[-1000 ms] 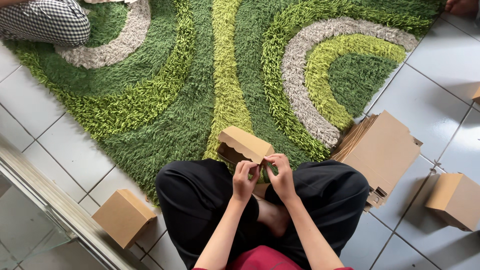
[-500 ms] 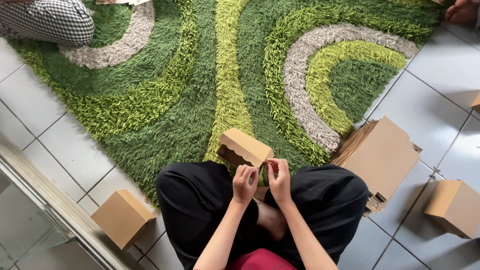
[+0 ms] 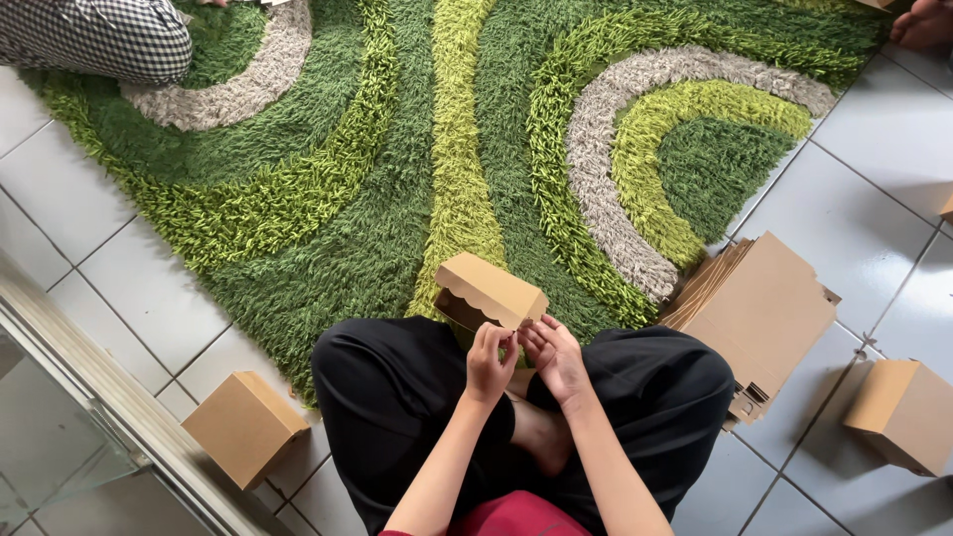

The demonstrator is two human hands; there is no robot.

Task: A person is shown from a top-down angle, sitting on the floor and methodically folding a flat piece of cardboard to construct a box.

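Since the earlier frames the small kraft cardboard box has barely shifted; it stays raised just above the person's crossed legs, while the two hands have drawn closer together at its near edge. In the head view, the left hand pinches the box's lower edge between thumb and curled fingers, and the right hand meets it there, fingers bent and pressed together on a flap; exactly which flap the fingertips grip is hidden. The box sits tilted, its scalloped-edged lid side turned toward the shaggy green rug that lies just beyond the legs. It looks light and thin-walled, stiff along its folds but easy to crease or crush, so it is best taken by the edges and corners rather than squeezed across a panel. To the right of the legs lies a stack of flat unfolded box blanks on the tiled floor; farther right stands a finished box, and another finished box stands left of the legs. Another person's checked-clad limb rests at the rug's far left corner.
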